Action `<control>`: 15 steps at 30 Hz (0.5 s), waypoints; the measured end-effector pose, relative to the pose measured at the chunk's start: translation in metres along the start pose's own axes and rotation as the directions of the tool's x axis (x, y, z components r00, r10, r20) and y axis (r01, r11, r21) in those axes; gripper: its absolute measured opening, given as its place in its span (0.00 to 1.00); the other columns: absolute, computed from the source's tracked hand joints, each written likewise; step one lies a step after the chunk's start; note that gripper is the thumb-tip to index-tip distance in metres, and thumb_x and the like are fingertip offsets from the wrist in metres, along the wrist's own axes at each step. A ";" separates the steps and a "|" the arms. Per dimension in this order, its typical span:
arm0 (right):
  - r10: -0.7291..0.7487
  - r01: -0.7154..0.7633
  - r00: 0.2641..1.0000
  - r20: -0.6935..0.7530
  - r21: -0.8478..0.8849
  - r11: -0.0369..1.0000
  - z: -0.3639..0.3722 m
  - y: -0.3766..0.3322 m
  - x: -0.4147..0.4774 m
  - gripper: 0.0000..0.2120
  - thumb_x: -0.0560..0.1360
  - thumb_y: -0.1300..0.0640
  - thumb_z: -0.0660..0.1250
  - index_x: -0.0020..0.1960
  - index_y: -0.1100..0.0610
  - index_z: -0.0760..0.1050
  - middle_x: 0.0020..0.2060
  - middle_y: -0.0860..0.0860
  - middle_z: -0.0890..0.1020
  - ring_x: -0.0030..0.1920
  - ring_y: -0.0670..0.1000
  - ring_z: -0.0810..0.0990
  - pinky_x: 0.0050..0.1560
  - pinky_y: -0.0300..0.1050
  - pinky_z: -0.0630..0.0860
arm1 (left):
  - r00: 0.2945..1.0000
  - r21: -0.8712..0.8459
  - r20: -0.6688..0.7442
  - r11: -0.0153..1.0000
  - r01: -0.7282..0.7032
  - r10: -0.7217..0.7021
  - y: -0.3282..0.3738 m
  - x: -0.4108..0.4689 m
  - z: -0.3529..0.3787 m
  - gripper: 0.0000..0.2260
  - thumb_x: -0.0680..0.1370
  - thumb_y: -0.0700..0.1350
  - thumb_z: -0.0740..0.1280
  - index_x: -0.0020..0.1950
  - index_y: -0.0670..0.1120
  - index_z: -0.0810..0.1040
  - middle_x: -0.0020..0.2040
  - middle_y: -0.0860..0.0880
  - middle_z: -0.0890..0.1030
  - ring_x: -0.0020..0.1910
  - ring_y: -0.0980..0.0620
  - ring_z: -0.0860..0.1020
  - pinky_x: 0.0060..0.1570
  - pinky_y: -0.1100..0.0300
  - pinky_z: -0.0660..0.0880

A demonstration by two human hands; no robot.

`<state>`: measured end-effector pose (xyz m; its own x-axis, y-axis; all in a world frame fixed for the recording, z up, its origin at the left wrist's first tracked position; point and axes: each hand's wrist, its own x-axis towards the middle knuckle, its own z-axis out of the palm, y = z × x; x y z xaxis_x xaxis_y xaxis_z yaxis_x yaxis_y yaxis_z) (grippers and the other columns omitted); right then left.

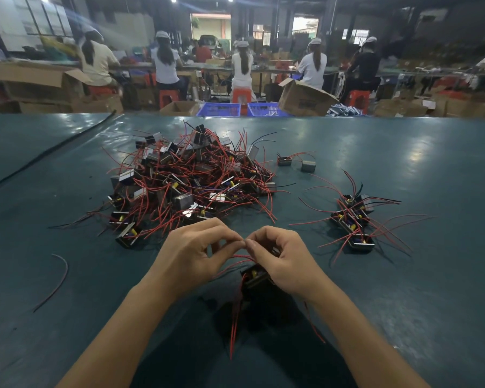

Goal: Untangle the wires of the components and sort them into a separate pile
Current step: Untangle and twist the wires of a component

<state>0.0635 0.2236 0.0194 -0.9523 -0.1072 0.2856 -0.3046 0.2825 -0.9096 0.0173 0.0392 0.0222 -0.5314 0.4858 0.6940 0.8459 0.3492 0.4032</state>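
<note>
Now: left hand and right hand nearly touch, left grip pinching the red wires, right grip closed round one component just above the desk, probably to pull leads free. Tangled heap beyond; sorted pile to the right.

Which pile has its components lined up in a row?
The small pile at right: a few components roughly in line, leads splayed outward. The centre heap is one tangled mound.
</note>
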 end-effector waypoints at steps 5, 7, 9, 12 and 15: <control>-0.033 0.032 0.999 -0.013 -0.086 0.996 0.003 0.007 -0.001 0.03 0.77 0.59 0.68 0.45 0.53 0.78 0.33 0.44 0.79 0.32 0.41 0.75 0.35 0.34 0.72 | 0.999 0.099 0.046 0.995 0.000 -0.005 0.003 -0.001 -0.003 0.12 0.78 0.53 0.65 0.43 0.47 0.82 0.37 0.55 0.78 0.33 0.55 0.76 0.32 0.54 0.75; -0.090 0.084 0.995 -0.031 -0.156 0.984 0.004 0.010 -0.001 0.03 0.77 0.59 0.69 0.46 0.52 0.77 0.35 0.46 0.79 0.33 0.46 0.76 0.35 0.38 0.74 | 0.998 0.106 0.053 0.994 0.026 -0.032 0.002 -0.001 -0.003 0.13 0.78 0.54 0.64 0.43 0.47 0.81 0.37 0.56 0.77 0.32 0.55 0.75 0.32 0.53 0.75; -0.147 0.135 0.988 -0.044 -0.211 0.968 0.005 0.011 -0.001 0.04 0.77 0.59 0.69 0.46 0.50 0.76 0.35 0.45 0.78 0.34 0.45 0.76 0.36 0.38 0.73 | 0.997 0.104 0.057 0.993 0.054 -0.060 0.003 -0.002 -0.002 0.13 0.78 0.55 0.63 0.43 0.47 0.80 0.37 0.56 0.76 0.32 0.56 0.73 0.31 0.53 0.74; -0.189 0.171 0.980 -0.058 -0.236 0.957 0.007 0.010 0.000 0.06 0.77 0.60 0.69 0.46 0.50 0.75 0.35 0.42 0.77 0.35 0.45 0.75 0.37 0.36 0.72 | 0.993 0.083 0.074 0.993 0.085 -0.091 0.002 -0.003 -0.001 0.14 0.78 0.55 0.60 0.43 0.47 0.78 0.38 0.56 0.74 0.33 0.56 0.73 0.33 0.52 0.73; -0.174 0.160 0.983 -0.065 -0.183 0.970 0.007 0.009 0.000 0.05 0.78 0.61 0.67 0.46 0.51 0.76 0.35 0.44 0.78 0.34 0.45 0.75 0.36 0.38 0.73 | 0.991 0.096 0.102 0.993 0.072 -0.082 0.002 -0.003 -0.002 0.14 0.79 0.56 0.60 0.45 0.48 0.77 0.40 0.56 0.75 0.33 0.56 0.74 0.33 0.53 0.74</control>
<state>0.0611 0.2196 0.0096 -0.8837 -0.0921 0.4589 -0.4508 0.4312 -0.7815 0.0212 0.0368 0.0219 -0.6006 0.5348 0.5944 0.7971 0.4587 0.3928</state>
